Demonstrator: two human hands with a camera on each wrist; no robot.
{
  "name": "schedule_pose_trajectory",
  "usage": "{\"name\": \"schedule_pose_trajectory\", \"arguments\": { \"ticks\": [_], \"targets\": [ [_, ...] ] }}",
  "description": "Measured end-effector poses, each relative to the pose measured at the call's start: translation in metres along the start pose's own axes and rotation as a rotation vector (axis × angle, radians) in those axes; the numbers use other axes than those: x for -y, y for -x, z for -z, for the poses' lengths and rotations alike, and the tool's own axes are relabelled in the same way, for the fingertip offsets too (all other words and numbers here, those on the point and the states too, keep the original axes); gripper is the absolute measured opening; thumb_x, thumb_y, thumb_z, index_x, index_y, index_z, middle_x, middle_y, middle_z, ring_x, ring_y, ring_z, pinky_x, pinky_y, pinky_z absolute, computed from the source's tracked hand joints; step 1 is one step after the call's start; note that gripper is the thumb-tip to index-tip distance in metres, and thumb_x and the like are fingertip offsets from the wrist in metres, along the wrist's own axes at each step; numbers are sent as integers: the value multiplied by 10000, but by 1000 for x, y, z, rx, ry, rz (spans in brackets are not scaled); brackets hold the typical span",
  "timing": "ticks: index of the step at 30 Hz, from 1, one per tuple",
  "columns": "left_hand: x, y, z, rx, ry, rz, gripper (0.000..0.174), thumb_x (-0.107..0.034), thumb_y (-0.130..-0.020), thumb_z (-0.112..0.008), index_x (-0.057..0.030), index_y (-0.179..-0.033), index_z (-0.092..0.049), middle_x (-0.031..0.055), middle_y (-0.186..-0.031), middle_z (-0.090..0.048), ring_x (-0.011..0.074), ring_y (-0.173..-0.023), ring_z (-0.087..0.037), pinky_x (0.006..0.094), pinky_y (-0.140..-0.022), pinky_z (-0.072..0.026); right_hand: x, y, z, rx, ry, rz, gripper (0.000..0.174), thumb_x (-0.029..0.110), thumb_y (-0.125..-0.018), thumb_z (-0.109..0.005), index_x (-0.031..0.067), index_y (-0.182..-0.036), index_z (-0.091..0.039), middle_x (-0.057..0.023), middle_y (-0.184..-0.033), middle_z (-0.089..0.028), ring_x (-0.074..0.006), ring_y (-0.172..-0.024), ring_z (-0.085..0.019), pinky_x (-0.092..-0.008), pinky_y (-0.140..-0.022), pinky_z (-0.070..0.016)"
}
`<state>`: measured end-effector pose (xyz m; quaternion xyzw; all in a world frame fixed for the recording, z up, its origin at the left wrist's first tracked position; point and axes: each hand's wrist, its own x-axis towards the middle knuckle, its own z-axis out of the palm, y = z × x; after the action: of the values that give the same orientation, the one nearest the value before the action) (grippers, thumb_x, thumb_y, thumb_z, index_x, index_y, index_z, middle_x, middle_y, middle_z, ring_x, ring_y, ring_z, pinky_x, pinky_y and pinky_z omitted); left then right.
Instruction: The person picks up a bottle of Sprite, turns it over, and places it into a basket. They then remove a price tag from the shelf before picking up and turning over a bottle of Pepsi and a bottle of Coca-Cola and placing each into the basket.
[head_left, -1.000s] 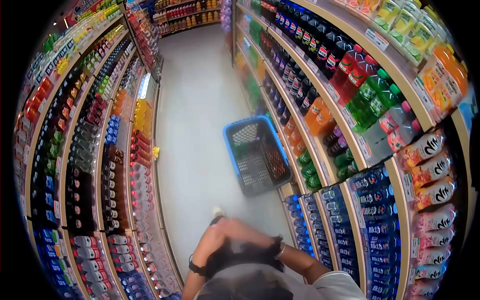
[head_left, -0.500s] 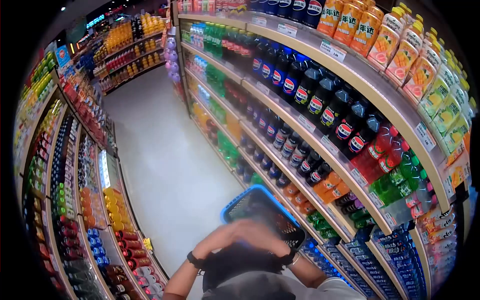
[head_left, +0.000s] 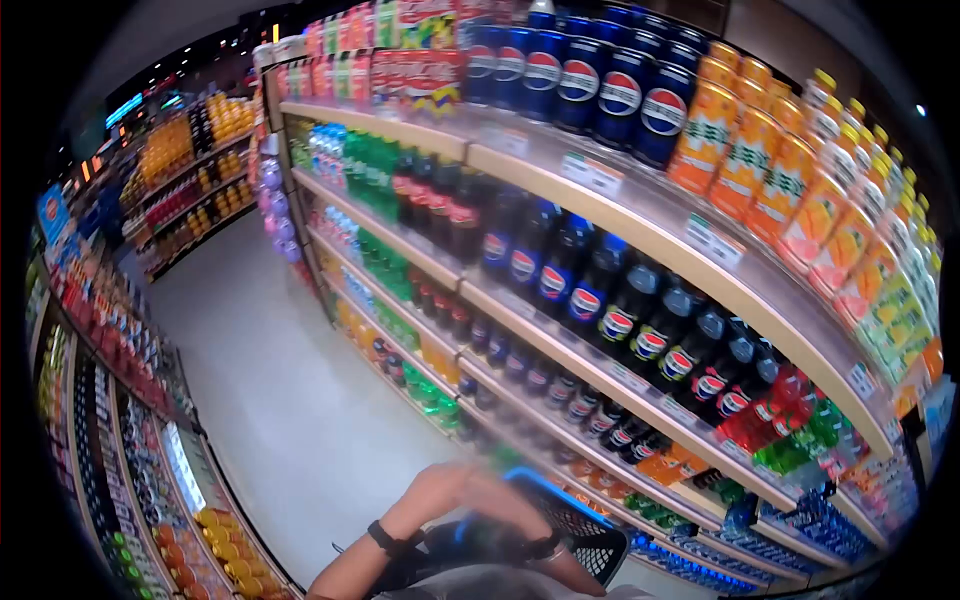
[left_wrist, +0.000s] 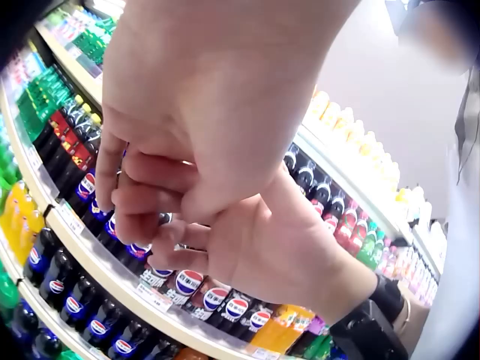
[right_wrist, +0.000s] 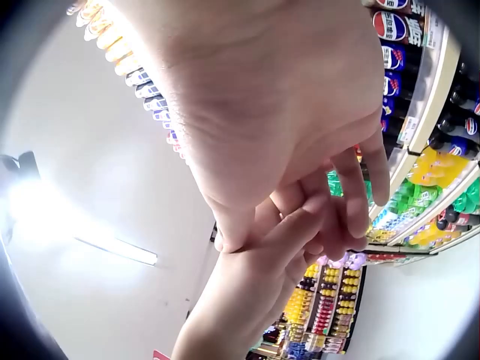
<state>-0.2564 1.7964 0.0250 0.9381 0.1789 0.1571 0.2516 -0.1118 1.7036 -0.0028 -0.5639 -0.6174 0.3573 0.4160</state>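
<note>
My left hand (head_left: 438,490) and right hand (head_left: 505,505) meet in front of my body, with no item between them. In the left wrist view the left hand (left_wrist: 199,97) lies over the right hand (left_wrist: 262,244), their loosely bent fingers overlapping. From the right wrist, the right hand's fingers (right_wrist: 352,184) hang beside those of the left hand (right_wrist: 274,247). Just beyond the hands, at the foot of the shelves, is a black mesh shopping basket (head_left: 598,548) with a blue rim, partly covered by my right arm.
A long shelf on the right carries cola bottles (head_left: 585,300), blue cans (head_left: 580,85) and orange cans (head_left: 705,130). Another drinks shelf (head_left: 110,430) lines the left. Between them the pale aisle floor (head_left: 270,360) runs toward a far rack of bottles (head_left: 190,165).
The head view has swung up and to the right, so the right shelf fills more of it. The basket has shifted down in view, behind the hands. Both hands stay together.
</note>
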Motion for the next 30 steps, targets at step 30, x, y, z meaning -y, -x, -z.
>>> {"name": "schedule_pose_trajectory", "arguments": {
  "ticks": [30],
  "targets": [
    [378,83,197,320,577,382,488,61,-811,-383,-69,-1275,-459,103,-886,-648,245,-879,-631,344,-809,-482,34,-348,-84,-804,-397,-166,483,348,-1000,-411,-63,-905,-646,-89,-751,-648,-106,-653,-565,-235,-652,-452]
  ]
}}
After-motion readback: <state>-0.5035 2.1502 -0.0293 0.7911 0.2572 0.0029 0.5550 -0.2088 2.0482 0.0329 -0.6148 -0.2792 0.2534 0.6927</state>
